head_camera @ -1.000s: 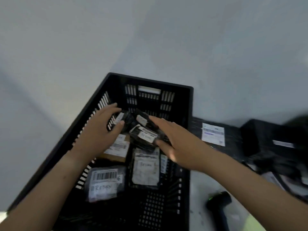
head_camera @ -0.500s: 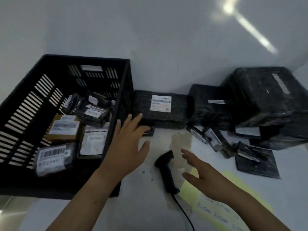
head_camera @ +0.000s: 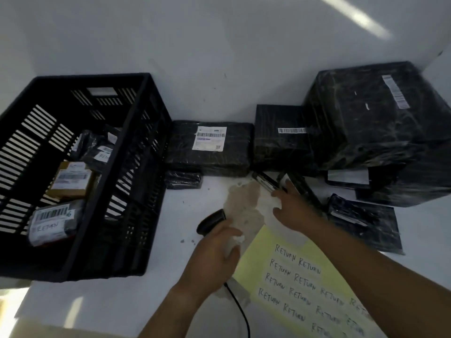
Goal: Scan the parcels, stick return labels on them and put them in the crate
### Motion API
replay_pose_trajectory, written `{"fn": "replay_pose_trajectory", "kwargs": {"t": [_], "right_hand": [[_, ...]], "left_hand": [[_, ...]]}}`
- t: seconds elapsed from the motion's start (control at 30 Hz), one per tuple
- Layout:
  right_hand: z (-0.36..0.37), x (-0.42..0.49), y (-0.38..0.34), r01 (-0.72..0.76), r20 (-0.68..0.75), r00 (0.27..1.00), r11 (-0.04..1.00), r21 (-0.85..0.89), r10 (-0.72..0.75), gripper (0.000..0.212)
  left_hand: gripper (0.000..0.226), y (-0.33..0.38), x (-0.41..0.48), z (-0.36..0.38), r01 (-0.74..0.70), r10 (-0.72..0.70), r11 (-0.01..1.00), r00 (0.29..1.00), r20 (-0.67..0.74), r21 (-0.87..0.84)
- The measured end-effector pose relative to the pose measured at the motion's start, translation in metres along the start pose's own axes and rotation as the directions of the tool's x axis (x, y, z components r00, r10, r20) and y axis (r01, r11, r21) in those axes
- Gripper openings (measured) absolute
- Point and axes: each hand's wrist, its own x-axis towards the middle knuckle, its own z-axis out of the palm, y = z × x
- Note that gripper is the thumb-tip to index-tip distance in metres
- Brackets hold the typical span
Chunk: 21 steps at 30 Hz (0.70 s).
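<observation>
The fingers (head_camera: 230,236) of the left hand (head_camera: 212,257) curl round the handle of the black scanner (head_camera: 211,221), which lies on the table (head_camera: 117,301). The fingers (head_camera: 277,192) of the right hand (head_camera: 296,212) are spread wide, tips at the near end of a slim black parcel (head_camera: 264,179); contact is too blurred to tell. Just near lies the yellow label sheet (head_camera: 300,284). The crate (head_camera: 144,167) stands left, holding labelled parcels (head_camera: 51,223).

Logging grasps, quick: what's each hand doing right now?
Left hand: grips the scanner.
Right hand: open, touching a small parcel.
</observation>
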Motion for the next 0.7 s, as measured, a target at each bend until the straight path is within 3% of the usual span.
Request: {"fn": "replay_pose_trajectory", "kwargs": {"t": [0.17, 0.27, 0.47, 0.57, 0.7], "right_hand": [[0.008, 0.026, 0.005, -0.023, -0.019, 1.000, 0.990, -0.142, 0.020, 0.056], [0.012, 0.025, 0.006, -0.053, -0.088, 0.995, 0.993, -0.105, 0.044, 0.047], [0.017, -0.008, 0.022, 0.115, -0.327, 0.937, 0.993, -0.042, -0.122, 0.038], [0.010, -0.041, 0.012, 0.177, -0.391, 0.911, 0.980, 0.090, -0.129, 0.035], [0.006, -0.082, -0.020, 0.253, -0.314, 0.939, 0.901, 0.352, -0.141, 0.026]], "left_hand": [[0.029, -0.008, 0.000, 0.007, 0.130, -0.126, 0.990, 0.989, 0.079, -0.047], [0.026, -0.016, 0.003, 0.003, 0.136, -0.131, 0.988, 0.989, 0.069, -0.079], [0.030, -0.023, 0.014, -0.022, 0.146, -0.144, 0.978, 0.989, 0.023, -0.149], [0.031, -0.024, 0.023, -0.034, 0.177, -0.179, 0.962, 0.984, 0.012, -0.208], [0.033, -0.017, 0.032, -0.050, 0.273, -0.279, 0.889, 0.960, 0.037, -0.368]]}}
